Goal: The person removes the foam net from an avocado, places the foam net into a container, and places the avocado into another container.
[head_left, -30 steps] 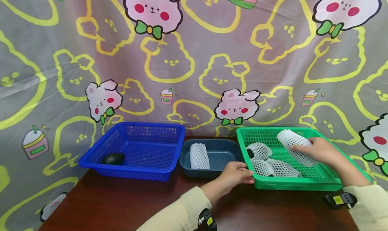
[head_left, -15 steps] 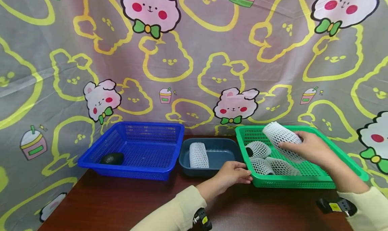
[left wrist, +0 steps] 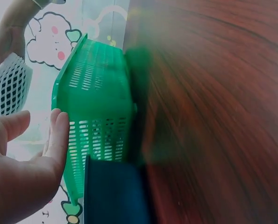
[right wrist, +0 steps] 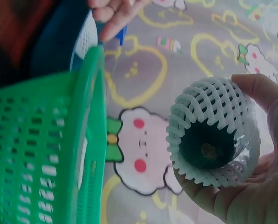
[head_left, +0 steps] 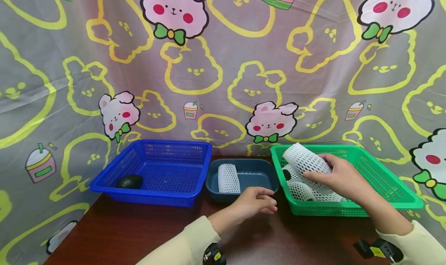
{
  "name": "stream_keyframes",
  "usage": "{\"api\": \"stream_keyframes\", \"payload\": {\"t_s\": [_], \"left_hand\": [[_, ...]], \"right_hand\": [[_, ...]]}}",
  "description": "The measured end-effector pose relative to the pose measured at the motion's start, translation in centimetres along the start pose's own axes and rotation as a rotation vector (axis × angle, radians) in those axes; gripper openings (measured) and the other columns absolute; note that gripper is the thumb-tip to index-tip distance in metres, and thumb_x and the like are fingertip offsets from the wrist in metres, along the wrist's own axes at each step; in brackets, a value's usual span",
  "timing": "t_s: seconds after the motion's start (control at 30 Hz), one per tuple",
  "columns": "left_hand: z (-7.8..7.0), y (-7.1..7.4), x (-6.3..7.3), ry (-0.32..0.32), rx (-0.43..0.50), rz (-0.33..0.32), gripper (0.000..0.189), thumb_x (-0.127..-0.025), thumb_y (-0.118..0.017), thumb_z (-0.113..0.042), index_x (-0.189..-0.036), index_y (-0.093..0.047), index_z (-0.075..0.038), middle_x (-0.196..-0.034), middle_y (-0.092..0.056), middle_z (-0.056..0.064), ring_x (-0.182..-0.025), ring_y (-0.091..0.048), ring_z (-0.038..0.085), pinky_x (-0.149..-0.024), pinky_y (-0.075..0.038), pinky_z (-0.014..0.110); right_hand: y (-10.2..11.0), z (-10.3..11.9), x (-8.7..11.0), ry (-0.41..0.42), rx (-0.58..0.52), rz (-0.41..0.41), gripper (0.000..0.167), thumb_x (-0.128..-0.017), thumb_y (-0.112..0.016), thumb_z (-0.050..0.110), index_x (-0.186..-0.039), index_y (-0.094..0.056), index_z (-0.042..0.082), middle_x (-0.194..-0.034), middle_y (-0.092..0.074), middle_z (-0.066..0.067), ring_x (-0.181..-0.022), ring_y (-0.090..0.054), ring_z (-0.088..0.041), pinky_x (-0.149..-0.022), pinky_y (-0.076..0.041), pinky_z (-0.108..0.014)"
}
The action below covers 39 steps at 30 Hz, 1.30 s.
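Behind everything we are seeing a grey curtain [head_left: 209, 102] printed with yellow outlines and pink-cheeked bunnies, and in front of it a reddish-brown surface [head_left: 132, 234] is carrying three containers in a row. On the left, a blue basket [head_left: 150, 199] is holding a dark avocado [head_left: 129, 182] towards its near-left corner. In the middle, a dark blue tray [head_left: 256, 180] is holding a white net [head_left: 229, 178] in its left half. On the right, a green basket [head_left: 331, 211] is holding more netted pieces [head_left: 300, 191] on its left side.

Above those pieces, the right hand [head_left: 343, 180] is gripping a netted fruit [head_left: 304, 158], thumb on one side and fingers on the other, and we are seeing its dark end inside the net's mouth from the right wrist. The left hand [head_left: 256, 201] is holding nothing; its fingers are hanging relaxed and slightly bent, in front of the tray and near the green basket's corner.
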<state>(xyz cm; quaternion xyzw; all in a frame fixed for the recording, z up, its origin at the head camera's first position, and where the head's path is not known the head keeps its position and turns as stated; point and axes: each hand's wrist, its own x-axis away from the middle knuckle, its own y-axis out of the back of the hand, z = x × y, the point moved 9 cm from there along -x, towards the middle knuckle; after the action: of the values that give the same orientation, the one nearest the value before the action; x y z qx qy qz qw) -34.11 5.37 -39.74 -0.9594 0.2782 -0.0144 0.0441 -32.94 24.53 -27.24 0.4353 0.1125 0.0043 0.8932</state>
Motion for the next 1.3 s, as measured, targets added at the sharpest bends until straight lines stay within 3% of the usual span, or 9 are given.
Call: {"api": "stream_keyframes", "payload": {"t_s": [0.3, 0.47, 0.67, 0.9, 1.3], "left_hand": [[-0.8, 2.7, 2.2, 0.002, -0.141, 0.039, 0.033, -0.094, -0.06, 0.0, -0.124, -0.055, 0.013, -0.099, -0.067, 0.015, -0.091, -0.068, 0.026, -0.085, -0.051, 0.048], [-1.3, 4.3, 3.3, -0.036, -0.247, 0.023, 0.032, -0.093, -0.062, -0.003, -0.121, -0.058, 0.013, -0.098, -0.068, 0.017, -0.087, -0.068, 0.022, -0.08, -0.055, 0.039], [-1.6, 6.0, 4.6, -0.078, -0.361, 0.003, 0.03, -0.091, -0.066, -0.007, -0.117, -0.062, 0.007, -0.096, -0.069, 0.011, -0.086, -0.068, 0.023, -0.079, -0.055, 0.039], [-2.1, 7.7, 5.9, -0.149, -0.538, -0.004, 0.026, -0.091, -0.067, -0.012, -0.114, -0.066, 0.001, -0.095, -0.068, 0.005, -0.086, -0.065, 0.015, -0.075, -0.052, 0.024], [-2.0, 9.8, 8.1, -0.144, -0.634, -0.014, 0.025, -0.091, -0.068, -0.01, -0.11, -0.066, 0.005, -0.094, -0.068, 0.004, -0.084, -0.065, 0.015, -0.072, -0.051, 0.025]], "right_hand": [[-3.0, 2.6, 1.1, 0.056, -0.071, 0.004, 0.077, -0.078, -0.08, 0.044, -0.131, -0.049, -0.002, -0.111, -0.061, -0.017, -0.085, -0.06, -0.025, -0.064, -0.054, -0.037], [-4.5, 3.8, 1.6, 0.123, -0.099, 0.007, 0.073, -0.075, -0.083, 0.04, -0.129, -0.052, 0.002, -0.109, -0.062, -0.013, -0.084, -0.059, -0.023, -0.064, -0.052, -0.033], [-6.5, 4.7, 1.9, 0.18, -0.114, 0.028, 0.073, -0.072, -0.085, 0.04, -0.126, -0.054, 0.002, -0.107, -0.062, -0.01, -0.084, -0.058, -0.021, -0.067, -0.051, -0.033], [-9.1, 5.2, 2.0, 0.212, -0.126, 0.058, 0.075, -0.068, -0.087, 0.041, -0.126, -0.054, 0.009, -0.11, -0.062, -0.004, -0.088, -0.058, -0.018, -0.073, -0.052, -0.032], [-13.6, 6.0, 2.2, 0.296, -0.141, 0.239, 0.073, -0.068, -0.088, 0.037, -0.126, -0.053, 0.011, -0.111, -0.06, 0.002, -0.092, -0.057, -0.014, -0.077, -0.052, -0.034]]}}
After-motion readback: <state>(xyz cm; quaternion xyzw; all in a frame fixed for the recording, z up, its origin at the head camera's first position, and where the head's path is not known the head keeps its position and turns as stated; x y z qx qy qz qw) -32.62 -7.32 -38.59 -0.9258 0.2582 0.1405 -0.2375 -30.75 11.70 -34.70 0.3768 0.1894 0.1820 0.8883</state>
